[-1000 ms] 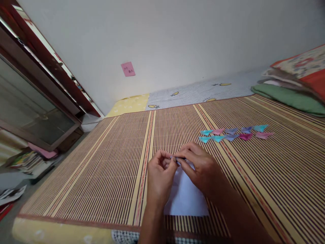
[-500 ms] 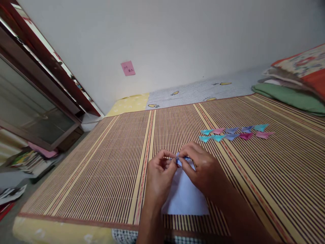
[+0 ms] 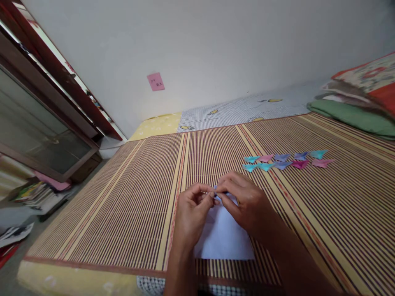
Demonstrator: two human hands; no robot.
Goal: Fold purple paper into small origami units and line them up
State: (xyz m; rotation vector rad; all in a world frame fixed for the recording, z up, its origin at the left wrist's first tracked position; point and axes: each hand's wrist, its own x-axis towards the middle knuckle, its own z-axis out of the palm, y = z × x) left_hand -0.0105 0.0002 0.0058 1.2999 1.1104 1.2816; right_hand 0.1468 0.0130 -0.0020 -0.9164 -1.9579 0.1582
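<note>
A small piece of blue-violet folded paper [image 3: 216, 188] is pinched between my two hands, mostly hidden by the fingers. My left hand [image 3: 194, 209] grips it from the left with thumb and forefinger. From the right, my right hand [image 3: 242, 199] pinches it too, the fingertips of both hands nearly touching. Beneath the hands a white sheet [image 3: 226, 238] lies flat on the striped mat [image 3: 138, 205]. Beyond my right hand, several small folded paper shapes in teal, pink [image 3: 322, 163], blue and magenta [image 3: 299, 164] lie in two rows.
Folded bedding, with a green piece [image 3: 352, 117] at the bottom, is stacked at the far right. A pink note [image 3: 156, 82] is on the wall. Books [image 3: 33, 195] and a glass-paned cabinet door [image 3: 46, 127] are at the left.
Both hands keep their pinch on the folded paper, with only slight finger movement. The view has shifted very slightly.
</note>
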